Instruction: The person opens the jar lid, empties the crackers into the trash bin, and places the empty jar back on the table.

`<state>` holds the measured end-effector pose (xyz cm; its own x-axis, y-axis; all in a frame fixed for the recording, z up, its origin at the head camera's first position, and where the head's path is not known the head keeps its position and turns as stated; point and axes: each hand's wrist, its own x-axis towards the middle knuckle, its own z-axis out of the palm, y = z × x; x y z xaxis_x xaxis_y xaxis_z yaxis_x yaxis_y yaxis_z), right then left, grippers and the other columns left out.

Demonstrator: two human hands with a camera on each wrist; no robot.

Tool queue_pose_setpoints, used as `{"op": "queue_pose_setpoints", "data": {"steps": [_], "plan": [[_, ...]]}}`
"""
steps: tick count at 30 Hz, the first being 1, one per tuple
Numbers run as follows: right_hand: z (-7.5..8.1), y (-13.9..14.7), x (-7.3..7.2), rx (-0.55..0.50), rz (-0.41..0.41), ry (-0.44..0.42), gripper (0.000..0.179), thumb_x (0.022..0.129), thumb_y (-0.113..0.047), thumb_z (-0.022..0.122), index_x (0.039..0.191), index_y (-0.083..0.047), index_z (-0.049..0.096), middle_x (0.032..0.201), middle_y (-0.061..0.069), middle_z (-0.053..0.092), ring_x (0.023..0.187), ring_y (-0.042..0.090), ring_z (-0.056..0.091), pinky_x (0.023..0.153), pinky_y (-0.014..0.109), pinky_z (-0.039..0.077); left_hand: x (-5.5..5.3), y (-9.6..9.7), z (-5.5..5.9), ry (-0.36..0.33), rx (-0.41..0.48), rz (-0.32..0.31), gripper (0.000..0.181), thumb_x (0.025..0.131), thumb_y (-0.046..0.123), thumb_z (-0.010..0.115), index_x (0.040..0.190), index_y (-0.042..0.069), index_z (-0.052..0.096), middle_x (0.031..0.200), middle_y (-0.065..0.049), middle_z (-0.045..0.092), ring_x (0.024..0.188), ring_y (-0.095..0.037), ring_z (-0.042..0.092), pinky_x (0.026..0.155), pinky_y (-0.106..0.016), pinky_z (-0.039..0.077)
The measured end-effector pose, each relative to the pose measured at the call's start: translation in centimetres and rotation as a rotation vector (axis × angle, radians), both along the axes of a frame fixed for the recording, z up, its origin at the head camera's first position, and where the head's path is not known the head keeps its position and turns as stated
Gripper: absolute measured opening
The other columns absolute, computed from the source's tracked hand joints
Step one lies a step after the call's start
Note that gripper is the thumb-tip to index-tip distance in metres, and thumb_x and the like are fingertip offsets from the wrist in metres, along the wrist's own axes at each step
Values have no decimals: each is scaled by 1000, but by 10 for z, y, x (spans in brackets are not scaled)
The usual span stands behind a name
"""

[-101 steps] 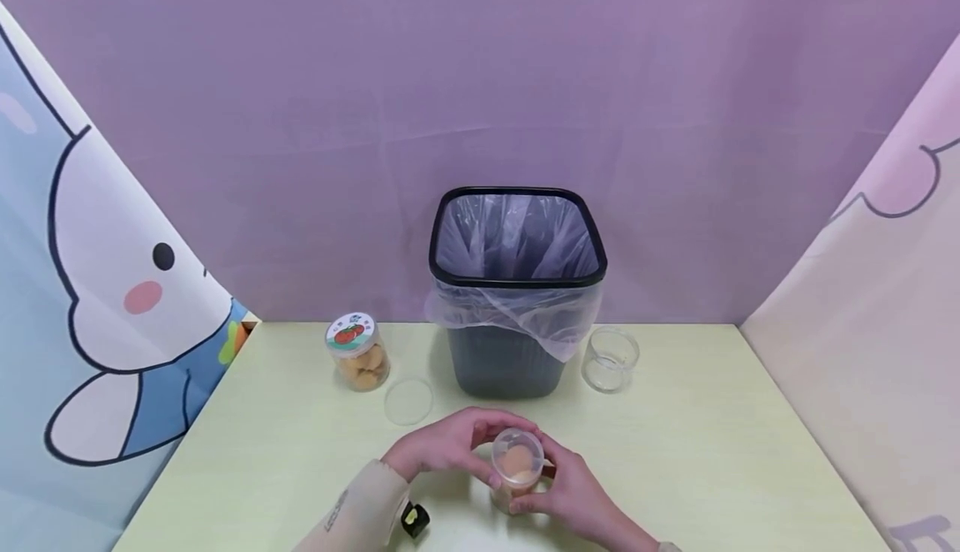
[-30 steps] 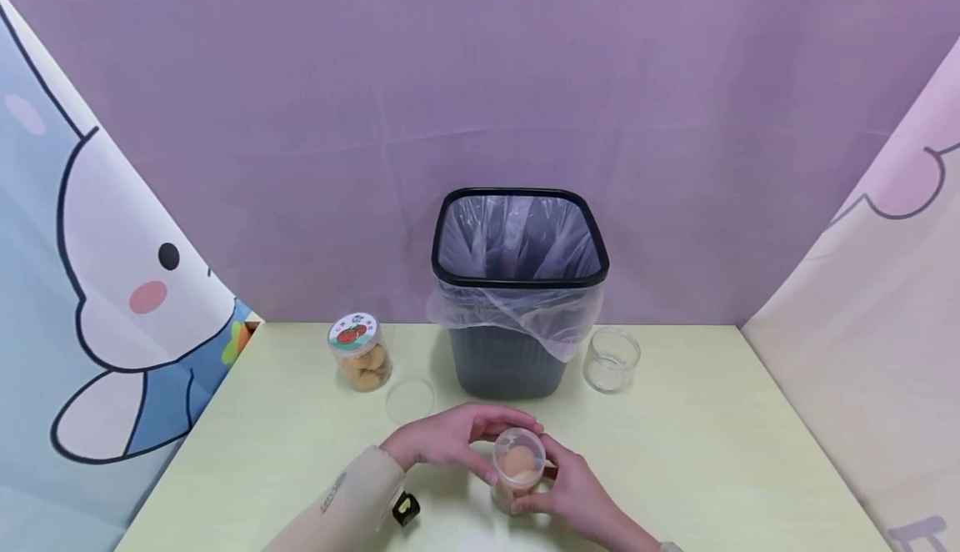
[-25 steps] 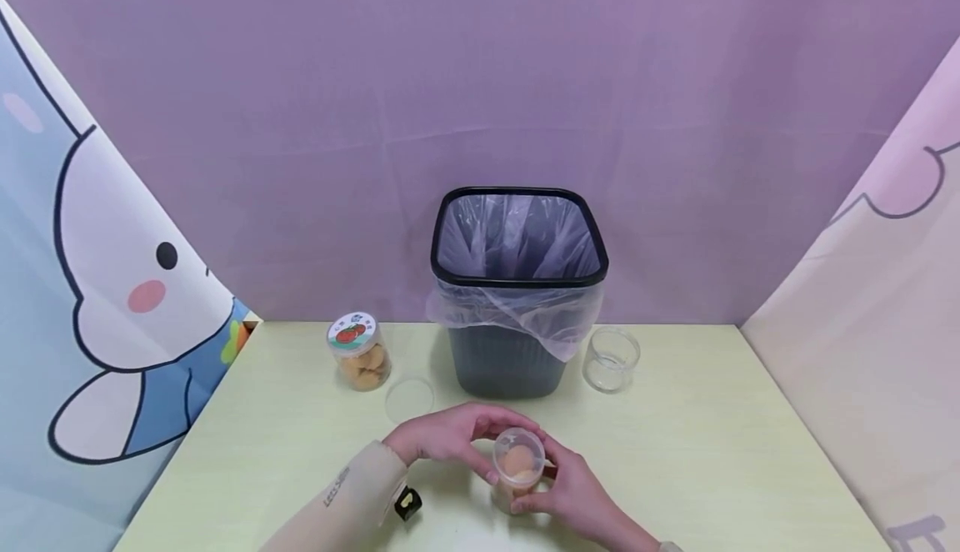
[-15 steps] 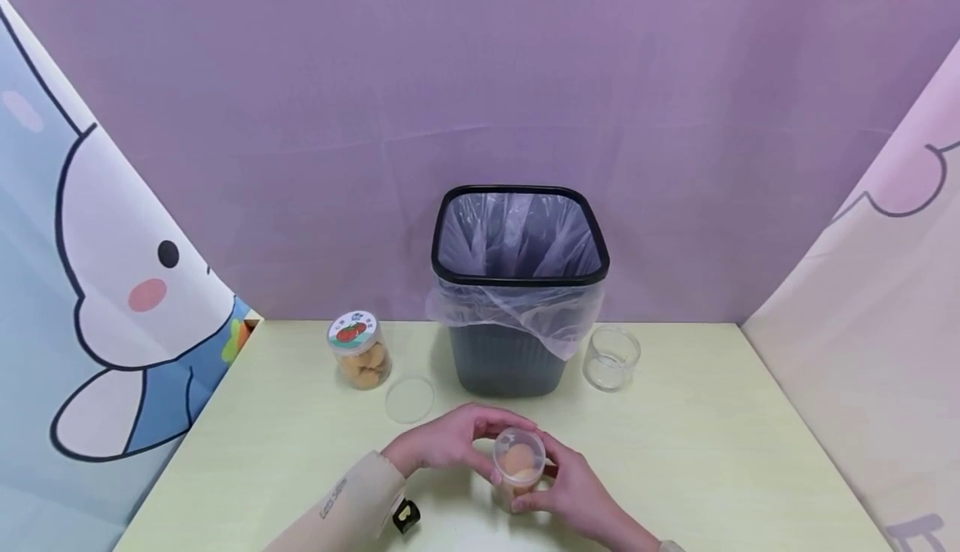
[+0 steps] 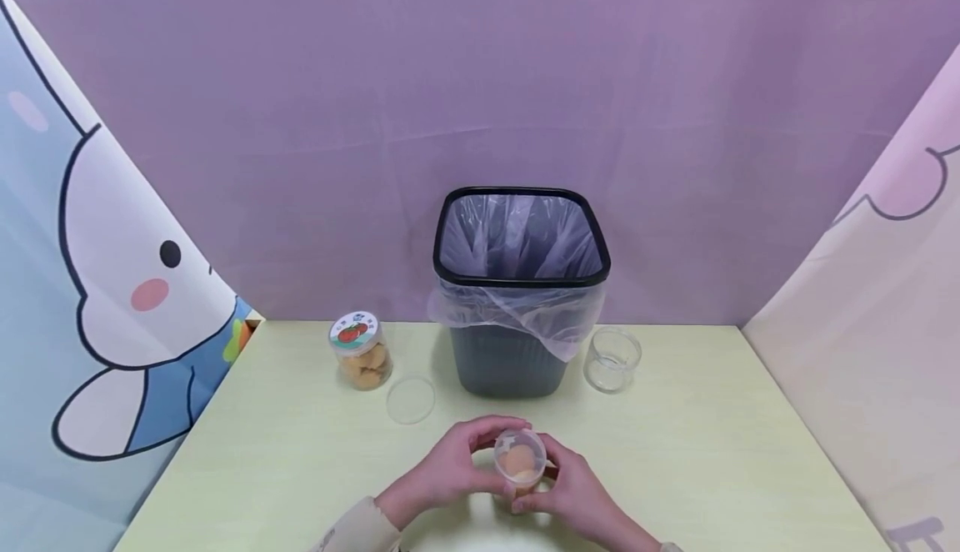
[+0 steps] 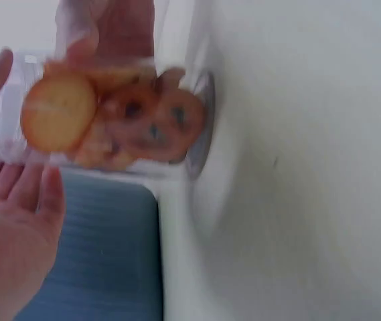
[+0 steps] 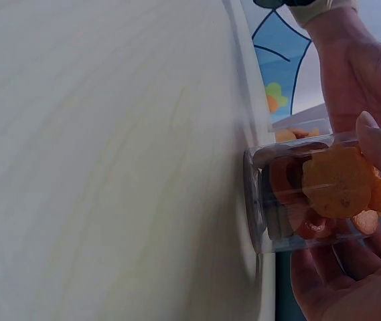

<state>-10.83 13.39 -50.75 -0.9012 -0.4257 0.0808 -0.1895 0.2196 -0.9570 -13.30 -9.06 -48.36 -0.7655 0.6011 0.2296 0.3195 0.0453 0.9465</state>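
Observation:
In the head view, a clear plastic jar of orange-brown cookies (image 5: 520, 460) stands upright on the table near its front. My left hand (image 5: 453, 460) holds it from the left, thumb at the near upper side and fingers bent around the far side. From the right, my right hand (image 5: 570, 489) grips the same jar lower down, thumb in front. The left wrist view shows round cookies (image 6: 59, 112) through the wall, with the jar's base at the tabletop. Whether a clear lid covers its top, I cannot tell. In the right wrist view, both hands flank the jar (image 7: 337, 180).
Behind the hands stands a dark bin (image 5: 510, 360) with a clear liner. Left of it are a second cookie jar (image 5: 362, 352) with a printed lid and a clear round disc (image 5: 411, 400). A clear empty-looking container (image 5: 612, 360) stands right of the bin. Curtains enclose the table.
My left wrist has dropped nearer to the front edge, and the left thumb has come closer to the right one. The black item by the left sleeve has left the head view. The jar stays put.

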Motion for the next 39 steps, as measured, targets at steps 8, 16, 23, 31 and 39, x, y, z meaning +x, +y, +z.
{"op": "queue_pose_setpoints", "data": {"steps": [8,16,23,31,39], "plan": [[2,-1,1,-8,-9,5,63,72,-20,91,126,-11,61,123,4,64,114,20,58,98,37,50,21,10,2,17,-8,196,68,73,16,89,135,18,61,130,4,64,121,-25,58,102,-40,45],[1,-1,0,13,-12,36,64,72,-23,90,128,-11,60,124,3,64,116,20,58,97,35,50,37,20,1,2,67,359,68,71,18,90,132,15,62,130,2,63,121,-26,57,100,-44,47],[2,-2,0,12,-14,24,66,72,-20,90,130,-9,59,124,2,64,116,22,58,98,36,49,43,27,1,-32,77,443,68,71,17,91,132,14,61,129,3,62,121,-29,56,100,-43,46],[3,-2,0,6,-4,12,65,74,-19,90,130,-9,59,126,4,63,118,25,57,97,33,49,39,23,0,52,12,375,75,71,18,91,137,18,56,133,-1,58,122,-26,55,98,-43,48],[4,-1,2,2,0,17,65,71,-19,91,128,-10,60,125,2,63,116,22,58,97,33,49,14,7,5,54,-74,118,76,74,19,90,140,15,53,136,1,59,123,-23,54,101,-41,44]]}}
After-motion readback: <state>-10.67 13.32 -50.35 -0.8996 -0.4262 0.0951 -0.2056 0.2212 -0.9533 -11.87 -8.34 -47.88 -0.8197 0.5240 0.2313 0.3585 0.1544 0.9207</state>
